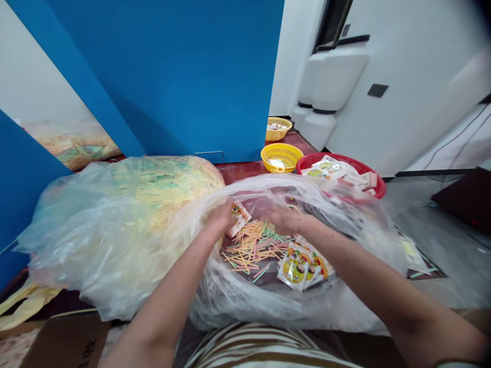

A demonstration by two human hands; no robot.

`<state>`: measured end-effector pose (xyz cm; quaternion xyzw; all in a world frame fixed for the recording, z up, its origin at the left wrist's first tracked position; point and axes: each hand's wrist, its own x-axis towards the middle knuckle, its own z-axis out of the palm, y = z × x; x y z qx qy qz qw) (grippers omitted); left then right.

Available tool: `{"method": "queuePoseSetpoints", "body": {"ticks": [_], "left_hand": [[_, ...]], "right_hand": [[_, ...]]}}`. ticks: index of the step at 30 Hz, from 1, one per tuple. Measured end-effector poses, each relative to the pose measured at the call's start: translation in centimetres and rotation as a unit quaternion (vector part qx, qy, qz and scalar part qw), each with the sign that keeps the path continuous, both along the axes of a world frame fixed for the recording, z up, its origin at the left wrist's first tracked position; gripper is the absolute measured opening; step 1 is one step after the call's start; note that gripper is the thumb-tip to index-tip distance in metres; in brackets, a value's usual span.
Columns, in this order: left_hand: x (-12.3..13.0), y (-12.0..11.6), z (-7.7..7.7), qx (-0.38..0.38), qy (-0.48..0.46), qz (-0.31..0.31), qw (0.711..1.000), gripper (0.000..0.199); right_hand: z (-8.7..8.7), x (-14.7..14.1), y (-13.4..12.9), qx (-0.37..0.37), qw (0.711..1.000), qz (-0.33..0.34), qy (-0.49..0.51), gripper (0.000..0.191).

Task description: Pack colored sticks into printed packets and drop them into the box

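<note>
Clenched around a printed sachet (240, 219) in the left grip (221, 217), impossible to tell in the right grip (284, 220), both just above pastel sticks (255, 248) and more sachets (303, 266) inside a clear plastic bag (245, 306).

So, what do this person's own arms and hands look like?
The left hand and right hand are ungloved, and the forearms are bare. The top has cream and brown stripes. A dark edge at the frame's corner by the right arm is too cut off to tell.

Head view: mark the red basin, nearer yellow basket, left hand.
Red basin (378, 180), head view, rim.
Nearer yellow basket (282, 146), head view, rim.
Left hand (220, 217), head view, back of hand.
</note>
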<state>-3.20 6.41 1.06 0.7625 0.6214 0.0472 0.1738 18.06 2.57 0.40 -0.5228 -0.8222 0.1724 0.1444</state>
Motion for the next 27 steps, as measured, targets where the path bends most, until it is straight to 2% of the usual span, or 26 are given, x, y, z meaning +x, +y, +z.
{"method": "queuePoseSetpoints", "body": {"ticks": [1,3,5,6,8,11,13,15,17,18,20,21,22,23,25,26,27], "left_hand": [[0.0,-0.4,-0.2,0.034,0.01,-0.004,0.999,0.053],[-0.2,-1.7,-0.3,0.139,0.03,-0.039,0.989,0.051],[-0.8,-3.4,-0.3,0.222,0.035,-0.078,0.971,0.039],[-1.1,-4.3,-0.3,0.231,0.028,-0.089,0.968,0.03],[-1.6,-5.8,-0.5,0.2,-0.002,-0.11,0.974,0.019],[-0.9,-6.8,-0.9,0.143,-0.092,-0.167,0.971,0.022],[0.5,-6.6,-1.0,0.126,-0.184,-0.181,0.958,0.025],[2.1,-5.9,-0.8,0.071,-0.305,-0.18,0.933,0.031],[3.4,-5.3,-0.6,-0.04,-0.432,-0.189,0.881,0.04],[3.9,-5.1,-0.5,-0.102,-0.485,-0.2,0.845,0.047],[4.3,-5.0,-0.5,-0.19,-0.556,-0.213,0.781,0.058],[4.4,-5.1,-0.5,-0.215,-0.576,-0.207,0.761,0.061],[4.5,-5.3,-0.6,-0.231,-0.589,-0.185,0.752,0.063],[4.5,-5.5,-0.7,-0.242,-0.596,-0.149,0.751,0.063],[4.9,-5.9,-0.9,-0.264,-0.605,-0.061,0.749,0.054],[5.0,-6.0,-0.9,-0.27,-0.616,-0.017,0.74,0.047],[5.2,-5.9,-0.9,-0.267,-0.635,0.028,0.725,0.039]], "right_hand": [[-0.6,-0.1,0.0,-0.01,1.0,0.021,-0.008,0.026],[-1.7,-0.3,0.1,-0.031,0.992,0.072,-0.098,0.03],[-2.2,-0.4,-0.1,-0.028,0.98,0.098,-0.17,0.03],[-2.3,-0.3,-0.4,-0.022,0.976,0.104,-0.191,0.031],[-1.9,0.1,-0.9,-0.021,0.982,0.084,-0.167,0.033],[-0.3,1.1,-1.6,-0.047,0.996,0.025,-0.07,0.025],[0.8,1.5,-1.9,-0.082,0.997,0.002,0.003,0.016],[1.7,1.3,-2.1,-0.126,0.99,0.011,0.064,0.011],[1.8,0.7,-2.4,-0.209,0.958,0.023,0.194,0.014],[1.7,0.3,-2.5,-0.264,0.923,0.028,0.279,0.018],[1.3,-0.7,-2.7,-0.373,0.822,0.03,0.43,0.029],[1.1,-1.2,-2.8,-0.417,0.774,0.03,0.475,0.034],[0.9,-1.7,-3.0,-0.449,0.746,0.03,0.491,0.037],[0.8,-2.2,-3.1,-0.472,0.732,0.03,0.49,0.038],[0.7,-3.0,-3.2,-0.491,0.736,0.026,0.465,0.037],[0.7,-3.2,-3.2,-0.486,0.752,0.018,0.444,0.034],[0.7,-3.4,-3.2,-0.469,0.781,0.004,0.413,0.03]]}}
